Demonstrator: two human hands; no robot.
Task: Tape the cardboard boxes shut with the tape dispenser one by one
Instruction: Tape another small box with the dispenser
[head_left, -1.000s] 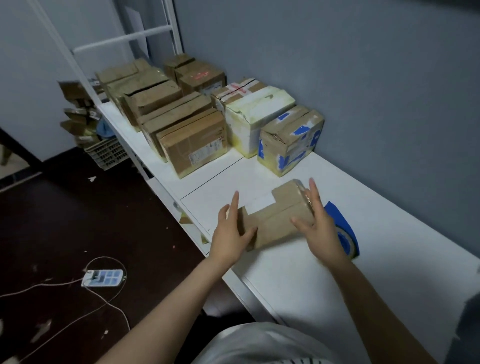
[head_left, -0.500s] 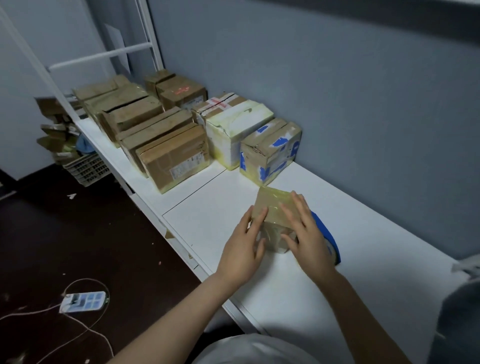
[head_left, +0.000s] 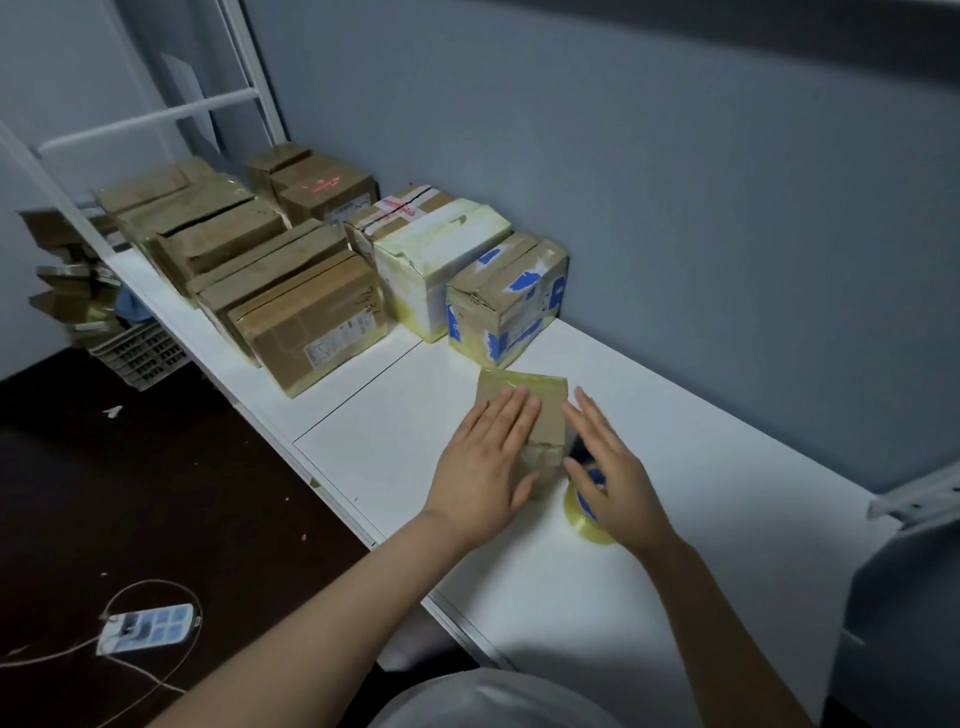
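**Q:** Step in hand?
**A:** Likely steadying small brown cardboard box, at 12 o'clock on white table; left hand flat on top, fingers straight, grasping nothing.
**Q:** Next move?
**A:** Probably gripping blue tape dispenser, at box's 4 o'clock, beneath released right hand.

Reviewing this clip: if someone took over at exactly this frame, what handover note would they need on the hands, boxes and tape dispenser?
Left hand: open, palm flat on top of the small box.
Right hand: open, fingers straight, over the tape dispenser; contact unclear.
Things: the small box sits on the white table with the dispenser lying right beside it. The other boxes are lined up along the wall.
Done: glossy tape shows across the small box's top.
Left: probably smooth the tape and set the box aside. I cannot tell which of the other boxes need taping.
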